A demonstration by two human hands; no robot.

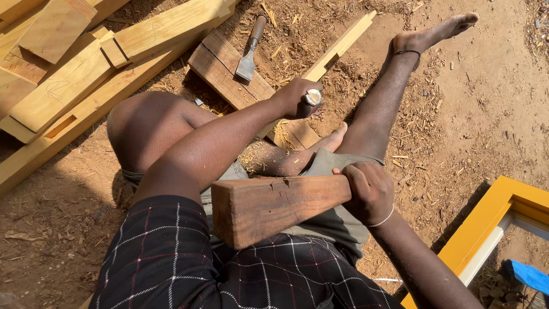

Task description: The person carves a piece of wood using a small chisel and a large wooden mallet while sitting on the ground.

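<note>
Gripping a heavy wooden mallet, the right hand is clenched around its narrower end, with the thick block end lying across the person's lap, pointing toward the left. The mallet is dark reddish-brown, square in section, with small dents and nicks along its upper edge. The left hand is closed around the top of a chisel handle, whose pale, worn, rounded end shows between the fingers; the blade below is hidden by the hand. It is held over a brown plank that lies on the ground under the bent left leg. A second chisel with a wide metal blade and brown handle rests on that plank, apart from both hands. Pale yellow timbers with cut notches are stacked at the upper left. Sawdust and chips cover the dirt ground. A yellow frame stands at the lower right, beside something blue. No containers are in view.
</note>
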